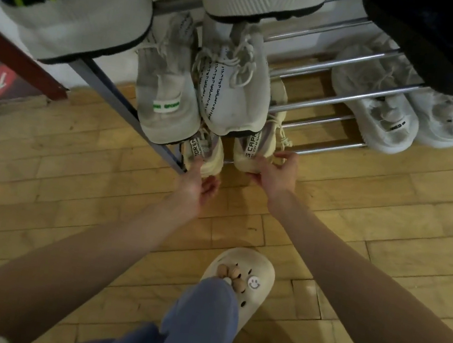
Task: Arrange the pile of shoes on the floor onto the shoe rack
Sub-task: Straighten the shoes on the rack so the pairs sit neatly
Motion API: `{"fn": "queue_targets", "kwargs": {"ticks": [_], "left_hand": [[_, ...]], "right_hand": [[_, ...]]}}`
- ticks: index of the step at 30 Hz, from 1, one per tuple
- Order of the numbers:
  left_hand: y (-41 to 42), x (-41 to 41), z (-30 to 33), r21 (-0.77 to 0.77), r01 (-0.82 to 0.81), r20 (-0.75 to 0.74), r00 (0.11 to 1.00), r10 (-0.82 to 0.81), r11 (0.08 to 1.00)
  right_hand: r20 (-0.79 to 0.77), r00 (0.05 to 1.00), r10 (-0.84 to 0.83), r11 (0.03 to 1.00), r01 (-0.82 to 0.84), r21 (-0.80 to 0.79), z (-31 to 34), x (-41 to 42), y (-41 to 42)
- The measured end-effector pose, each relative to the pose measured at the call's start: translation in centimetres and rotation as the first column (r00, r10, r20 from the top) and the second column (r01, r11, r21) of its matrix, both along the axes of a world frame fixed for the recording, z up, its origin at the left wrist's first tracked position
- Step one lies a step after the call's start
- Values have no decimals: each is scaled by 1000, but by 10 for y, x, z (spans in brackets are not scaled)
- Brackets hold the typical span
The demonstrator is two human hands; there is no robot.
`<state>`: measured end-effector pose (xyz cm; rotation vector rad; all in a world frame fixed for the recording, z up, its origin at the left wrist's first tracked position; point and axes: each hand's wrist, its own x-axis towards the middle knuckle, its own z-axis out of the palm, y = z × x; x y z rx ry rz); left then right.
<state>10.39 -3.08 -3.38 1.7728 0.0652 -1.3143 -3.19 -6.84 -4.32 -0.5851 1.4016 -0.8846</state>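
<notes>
At frame centre, two cream sneakers sit heel-out on the lowest tier of the shoe rack: the right hand grasps the heel of the right cream sneaker, while the left hand touches the heel of the left cream sneaker, fingers loosely curled and gripping nothing. Both toes are hidden beneath the white sneakers on the tier above. Shoes along the upper edge are cut off and blurred.

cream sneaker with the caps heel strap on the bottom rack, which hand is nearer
Right. The right hand grips the heel of that cream sneaker; the left hand is off to its left, touching the other cream sneaker.
</notes>
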Motion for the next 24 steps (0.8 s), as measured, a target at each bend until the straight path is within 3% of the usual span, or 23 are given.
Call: {"fn": "queue_targets", "kwargs": {"ticks": [3,10,24], "left_hand": [[-1,0,0,-33,-48,-49,998,47,998],[0,-1,-8,-87,-60,15,998,61,994],[-7,-7,-4,-82,-105,10,994,106,991]], "right_hand": [[-16,1000,-3,1000,3,-11,-1,0,-4],[-144,988,48,991,-65,-116,0,9,-9],[-6,1000,12,997,-12,-76,-3,8,-1]]}}
